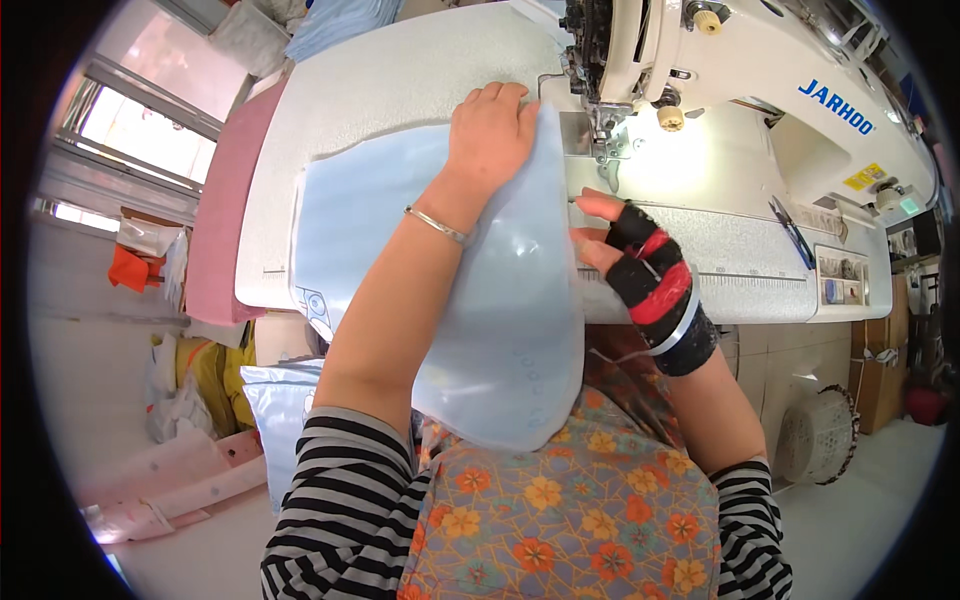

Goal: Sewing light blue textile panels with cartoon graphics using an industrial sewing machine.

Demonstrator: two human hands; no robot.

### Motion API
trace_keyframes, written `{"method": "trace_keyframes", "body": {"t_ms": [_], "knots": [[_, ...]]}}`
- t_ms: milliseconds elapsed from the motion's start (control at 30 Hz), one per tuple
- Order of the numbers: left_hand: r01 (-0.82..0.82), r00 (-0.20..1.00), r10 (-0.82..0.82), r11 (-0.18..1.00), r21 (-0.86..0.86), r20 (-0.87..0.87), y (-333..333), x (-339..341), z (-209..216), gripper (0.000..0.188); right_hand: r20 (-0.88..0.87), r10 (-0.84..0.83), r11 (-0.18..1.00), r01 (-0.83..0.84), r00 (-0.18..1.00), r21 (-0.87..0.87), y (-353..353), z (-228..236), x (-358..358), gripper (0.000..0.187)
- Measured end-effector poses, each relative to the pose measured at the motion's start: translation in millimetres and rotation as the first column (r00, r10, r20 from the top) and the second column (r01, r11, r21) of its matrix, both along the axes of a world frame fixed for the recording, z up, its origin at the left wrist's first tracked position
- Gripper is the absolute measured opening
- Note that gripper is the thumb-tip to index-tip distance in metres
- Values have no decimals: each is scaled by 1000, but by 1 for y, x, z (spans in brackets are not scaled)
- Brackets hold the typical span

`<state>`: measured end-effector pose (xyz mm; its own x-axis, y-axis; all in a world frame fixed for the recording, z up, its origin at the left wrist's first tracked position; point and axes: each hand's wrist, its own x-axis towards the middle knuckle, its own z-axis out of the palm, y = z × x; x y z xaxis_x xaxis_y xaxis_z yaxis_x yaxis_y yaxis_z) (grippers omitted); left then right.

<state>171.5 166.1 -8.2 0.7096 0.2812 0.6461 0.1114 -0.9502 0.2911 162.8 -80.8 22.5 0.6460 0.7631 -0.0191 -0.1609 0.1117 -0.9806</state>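
Observation:
A light blue fabric piece (390, 200) with a shiny, translucent look lies over the table edge, its rounded lower end hanging onto my lap. My left hand (490, 135) rests palm down near its far right corner, fingers laid over the cloth. At the right edge of the cloth is my right hand (645, 270), in a black and red fingerless glove. Its bare fingertips point left and are apart, the lower ones at the edge; whatever lies under them is hidden. Just beyond both hands stands the sewing machine's presser foot (606, 150), beside the fabric's far corner.
The white sewing machine (760, 60) fills the far right, its lamp lit. Thread snips (792, 235) and a small parts tray (843, 278) lie on the right of the table. More blue pieces (280, 410) hang at my left; a white basket (815, 435) stands at right.

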Motion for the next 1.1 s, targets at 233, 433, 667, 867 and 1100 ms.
{"method": "trace_keyframes", "body": {"t_ms": [233, 433, 667, 867, 1100], "knots": [[94, 995, -96, 981, -172, -5, 4, -6, 6, 12, 577, 148, 941, 64, 803, -331, 9, 1, -4, 33], [178, 982, -172, 981, -72, 82, 9, -4, 3, 9, 877, 16, 960, 238, 480, -148, 18, -13, -4, 34], [113, 978, -200, 762, -637, -66, 15, -6, 8, 14, 860, -14, 962, 243, 510, -129, 21, -14, -3, 29], [163, 959, -216, 949, -269, -182, 13, -1, 3, 13, 800, 166, 926, 187, 577, -328, 22, -8, -8, 13], [105, 975, -134, 981, -166, -175, 4, -3, 1, 10, 773, 260, 892, 162, 579, -421, 20, -5, -9, 11]]}}
